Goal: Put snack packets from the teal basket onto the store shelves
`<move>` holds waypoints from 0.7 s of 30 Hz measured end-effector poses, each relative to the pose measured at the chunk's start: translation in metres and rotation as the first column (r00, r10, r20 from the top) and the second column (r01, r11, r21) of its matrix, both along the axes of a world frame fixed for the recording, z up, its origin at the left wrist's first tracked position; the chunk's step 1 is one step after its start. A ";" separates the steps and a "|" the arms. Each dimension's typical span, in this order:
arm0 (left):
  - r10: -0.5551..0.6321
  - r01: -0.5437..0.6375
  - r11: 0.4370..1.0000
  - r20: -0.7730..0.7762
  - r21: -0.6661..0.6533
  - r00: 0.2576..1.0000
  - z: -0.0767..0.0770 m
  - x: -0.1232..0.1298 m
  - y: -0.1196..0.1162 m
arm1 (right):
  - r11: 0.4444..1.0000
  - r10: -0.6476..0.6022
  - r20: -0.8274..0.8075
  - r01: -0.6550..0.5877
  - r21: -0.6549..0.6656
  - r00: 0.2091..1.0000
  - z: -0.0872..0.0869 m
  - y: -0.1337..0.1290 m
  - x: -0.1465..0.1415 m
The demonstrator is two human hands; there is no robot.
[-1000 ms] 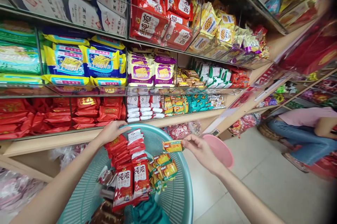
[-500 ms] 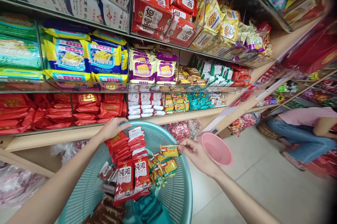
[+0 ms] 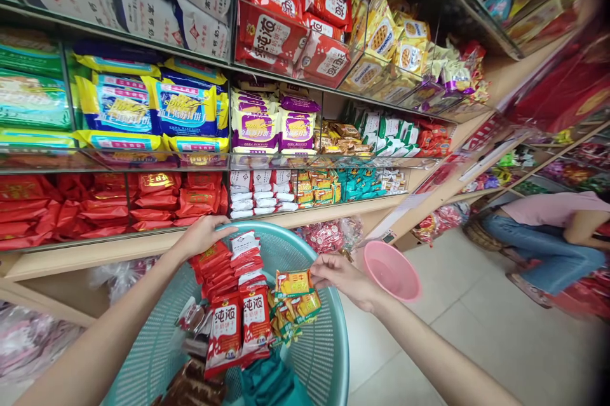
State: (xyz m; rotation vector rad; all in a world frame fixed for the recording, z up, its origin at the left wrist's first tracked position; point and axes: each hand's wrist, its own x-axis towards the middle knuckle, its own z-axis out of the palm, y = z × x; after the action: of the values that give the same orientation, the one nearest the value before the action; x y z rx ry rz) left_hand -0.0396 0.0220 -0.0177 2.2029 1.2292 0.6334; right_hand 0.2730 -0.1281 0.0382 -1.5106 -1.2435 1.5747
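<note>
My left hand grips the rim of a teal plastic basket at its far left side. With the fingertips of my right hand I pinch the end of a small yellow-and-green biscuit packet, over the basket's right side. Similar yellow packets lie just beneath it. Beside them are red-and-white biscuit packets, a stack of red packets, white-and-red packets, brown packets and teal packets.
Glass-fronted shelves full of packaged biscuits rise in front of me. A pink basin stands on the tiled floor to the right. Farther right a person in jeans crouches beside more shelves. Plastic-wrapped bags sit under the shelf.
My right hand has moved slightly left and down, bringing the yellow packet closer over the other yellow ones and turning its face more toward me. My left hand stays on the rim.
</note>
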 end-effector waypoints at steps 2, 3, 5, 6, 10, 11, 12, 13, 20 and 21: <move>-0.001 0.001 1.000 -0.004 0.000 1.000 0.000 0.000 0.000 | 0.998 0.016 -0.015 -0.017 -0.057 1.000 0.002 0.004 -0.002; -0.002 0.002 1.000 -0.007 -0.001 1.000 0.001 0.000 -0.001 | 0.997 0.027 -0.015 -0.028 -0.076 1.000 0.003 0.005 -0.001; 0.003 -0.003 1.000 -0.016 -0.005 1.000 0.002 0.000 -0.001 | 0.993 0.058 0.002 -0.057 -0.100 0.998 0.005 0.006 0.004; 0.006 -0.006 1.000 -0.020 -0.006 1.000 0.002 0.000 -0.001 | 0.991 0.079 0.018 -0.076 -0.109 0.997 0.006 0.006 0.008; -0.002 0.002 1.000 -0.016 -0.002 1.000 0.003 0.001 0.000 | 0.973 0.189 0.096 -0.173 -0.155 0.977 0.008 0.003 0.023; -0.005 0.005 1.000 -0.015 -0.002 1.000 0.003 0.001 0.000 | 0.967 0.216 0.111 -0.197 -0.160 0.970 0.007 0.002 0.025; -0.006 0.006 1.000 -0.015 0.000 1.000 0.003 0.001 0.000 | 0.963 0.238 0.129 -0.216 -0.160 0.963 0.007 0.002 0.026; -0.006 0.006 1.000 -0.017 0.000 1.000 0.003 0.001 0.000 | 0.961 0.253 0.152 -0.229 -0.156 0.956 0.006 0.002 0.026; 0.004 -0.004 1.000 -0.012 0.009 1.000 0.004 0.000 -0.002 | 0.979 0.195 0.468 -0.200 -0.038 0.862 -0.003 0.006 0.015; 0.003 -0.003 1.000 -0.010 0.011 1.000 0.004 0.000 -0.001 | 0.978 0.176 0.537 -0.208 -0.002 0.825 -0.005 0.007 0.012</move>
State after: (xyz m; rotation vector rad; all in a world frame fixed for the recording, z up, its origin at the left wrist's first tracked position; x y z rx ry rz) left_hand -0.0392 0.0207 -0.0142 2.2162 1.2377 0.6321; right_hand 0.2851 -0.1214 0.0336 -1.9150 -1.7811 1.2501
